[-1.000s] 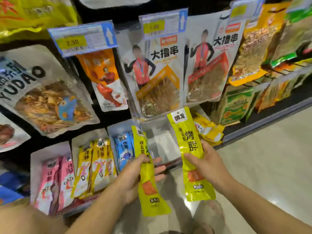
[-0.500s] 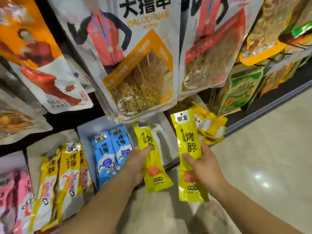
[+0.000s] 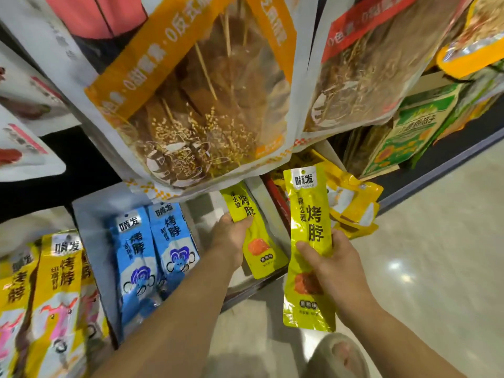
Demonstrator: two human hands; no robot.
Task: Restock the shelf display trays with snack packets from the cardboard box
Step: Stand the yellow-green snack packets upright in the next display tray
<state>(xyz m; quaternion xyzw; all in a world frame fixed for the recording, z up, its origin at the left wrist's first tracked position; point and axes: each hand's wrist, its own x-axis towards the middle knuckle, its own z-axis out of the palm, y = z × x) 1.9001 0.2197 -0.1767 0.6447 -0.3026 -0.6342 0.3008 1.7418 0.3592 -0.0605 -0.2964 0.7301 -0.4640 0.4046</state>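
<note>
Two lime-yellow snack packets, one (image 3: 309, 241) with black characters, a white logo patch and an orange-red picture, the other (image 3: 255, 236) alike, stand out against a pale grey display tray (image 3: 90, 214). Beside them sit blue packets (image 3: 152, 255) printed with a dark-blue cartoon mouse. Golden-yellow packets (image 3: 57, 290) carry pink and red figures. Above hangs a white bag (image 3: 191, 105) banded in orange with a brown window; another (image 3: 368, 64) wears a red band. The floor (image 3: 436, 255) is glossy beige.
</note>
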